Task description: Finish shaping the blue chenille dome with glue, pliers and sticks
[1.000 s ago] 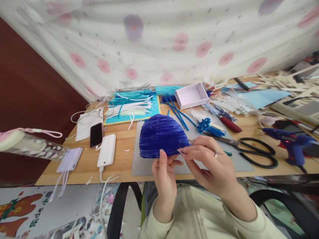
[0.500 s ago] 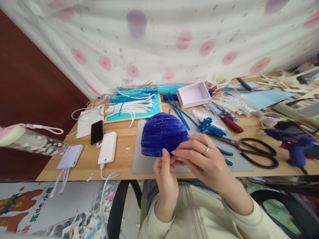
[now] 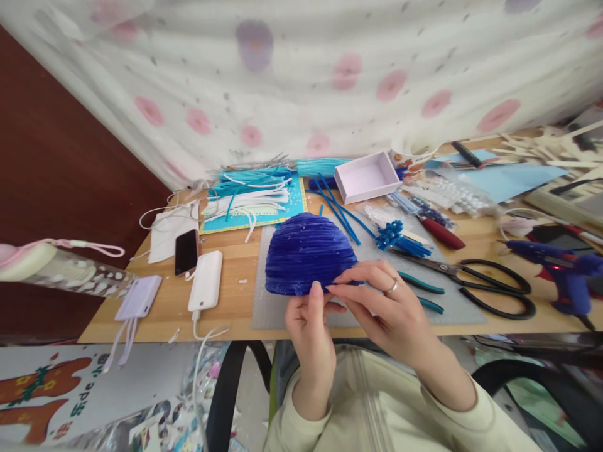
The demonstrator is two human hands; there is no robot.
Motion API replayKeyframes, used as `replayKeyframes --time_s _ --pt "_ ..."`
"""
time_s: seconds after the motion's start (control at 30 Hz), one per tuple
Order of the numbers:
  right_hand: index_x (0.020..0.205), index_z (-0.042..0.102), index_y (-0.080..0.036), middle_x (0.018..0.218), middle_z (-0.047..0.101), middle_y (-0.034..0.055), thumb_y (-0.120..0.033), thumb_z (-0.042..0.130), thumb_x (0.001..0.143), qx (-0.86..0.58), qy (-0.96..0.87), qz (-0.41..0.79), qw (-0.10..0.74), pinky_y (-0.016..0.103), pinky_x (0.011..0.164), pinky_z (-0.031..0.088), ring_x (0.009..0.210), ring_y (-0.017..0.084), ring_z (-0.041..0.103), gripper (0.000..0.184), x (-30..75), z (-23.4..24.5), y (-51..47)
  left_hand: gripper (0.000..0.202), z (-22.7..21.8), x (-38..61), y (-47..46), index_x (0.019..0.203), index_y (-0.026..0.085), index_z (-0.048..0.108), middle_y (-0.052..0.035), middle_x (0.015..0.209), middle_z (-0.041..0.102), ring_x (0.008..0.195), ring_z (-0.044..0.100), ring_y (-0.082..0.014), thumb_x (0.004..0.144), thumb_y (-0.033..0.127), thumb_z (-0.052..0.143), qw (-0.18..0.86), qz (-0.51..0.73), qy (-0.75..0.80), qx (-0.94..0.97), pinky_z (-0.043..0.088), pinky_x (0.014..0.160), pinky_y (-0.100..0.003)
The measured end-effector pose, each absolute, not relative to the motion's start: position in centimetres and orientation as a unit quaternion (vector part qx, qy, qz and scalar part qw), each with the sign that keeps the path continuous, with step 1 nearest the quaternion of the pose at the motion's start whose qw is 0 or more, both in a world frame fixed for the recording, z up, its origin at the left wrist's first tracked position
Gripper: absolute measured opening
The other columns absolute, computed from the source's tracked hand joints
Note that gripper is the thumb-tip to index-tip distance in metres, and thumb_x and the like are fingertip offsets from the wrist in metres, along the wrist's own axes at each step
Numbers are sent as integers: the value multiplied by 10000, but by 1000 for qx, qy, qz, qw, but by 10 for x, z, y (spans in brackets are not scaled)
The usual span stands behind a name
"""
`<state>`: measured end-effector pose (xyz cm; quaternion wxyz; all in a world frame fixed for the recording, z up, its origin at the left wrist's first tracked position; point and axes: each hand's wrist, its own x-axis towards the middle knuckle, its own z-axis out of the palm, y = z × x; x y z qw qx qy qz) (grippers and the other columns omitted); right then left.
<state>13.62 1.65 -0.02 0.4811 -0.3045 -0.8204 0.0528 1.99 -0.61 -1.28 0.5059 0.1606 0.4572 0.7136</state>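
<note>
A dark blue dome point(image 3: 308, 254), ringed with rows of fuzzy pipe cleaner, is held up above the grey cutting mat point(image 3: 271, 314). My left hand point(image 3: 313, 333) grips its lower rim from below, thumb on the outer face and the other fingers tucked underneath. At the rim's right side, my right hand point(image 3: 384, 307), with a ring on one finger, pinches the edge between thumb and fingertips. The dome's inside and some of my left fingertips are hidden. Right of the hands lie black-handled scissors point(image 3: 471, 273) and teal-handled pliers point(image 3: 421, 285).
White and turquoise pipe cleaners point(image 3: 257, 188) lie at the back, beside a small pale box point(image 3: 367, 177). A blue bunch of looped stems point(image 3: 400, 238) is near the scissors. A blue glue gun point(image 3: 560, 270) stands right; a phone point(image 3: 186, 251) and power bank point(image 3: 206, 280) lie left.
The view has shifted slightly, so side objects appear a little moved. Both hands keep their hold on the dome, with barely any change in its position.
</note>
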Motion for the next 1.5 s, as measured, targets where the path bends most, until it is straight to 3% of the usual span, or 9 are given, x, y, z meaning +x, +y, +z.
replayKeyframes --time_s 0.17,0.37,0.7,0.83,1.03,1.27,1.5 --pt "1047 679 -219 1062 705 92 -70 646 911 -339 -781 26 524 393 804 580 948 217 685 204 133 -11 11 467 -14 21 -6 657 184 608 -9 565 719 446 640 -139 634 565 876 475 721 478 164 520 450 -235" --pt "1023 700 -194 1083 701 121 -54 624 904 -326 -798 8 506 401 799 587 964 231 676 199 130 -15 9 453 -16 18 -4 648 187 578 40 475 640 365 520 -78 669 544 856 437 735 492 160 412 392 -180" --pt "1076 686 -216 1145 674 132 -48 594 920 -335 -803 17 492 405 795 578 1029 245 655 247 130 -18 12 343 -16 10 -8 751 205 668 -35 660 758 586 710 -184 744 526 790 497 740 413 190 543 534 -272" --pt "1063 686 -213 1136 673 131 -43 593 918 -335 -807 15 486 397 802 580 1033 242 657 242 129 -17 13 328 -17 10 -8 649 212 608 -13 612 752 536 702 -171 689 432 849 486 743 422 183 547 523 -259" --pt "1037 707 -224 1118 695 122 -67 584 922 -342 -798 27 495 398 774 590 986 239 673 230 128 -15 12 302 -20 12 -8 686 201 622 -19 638 754 519 695 -172 709 425 824 476 738 437 192 548 529 -277" --pt "1106 702 -246 1135 679 105 35 500 876 -334 -806 10 489 406 820 585 1030 235 658 416 126 -14 13 250 -20 14 -9 743 193 635 -6 681 742 586 702 -159 719 377 803 455 752 439 186 539 561 -258" --pt "1094 693 -217 1121 663 112 34 500 870 -342 -813 20 471 405 811 579 1006 242 637 388 124 -8 11 238 -18 17 -10 713 205 606 16 641 708 584 685 -157 709 352 793 460 753 440 168 517 538 -248"
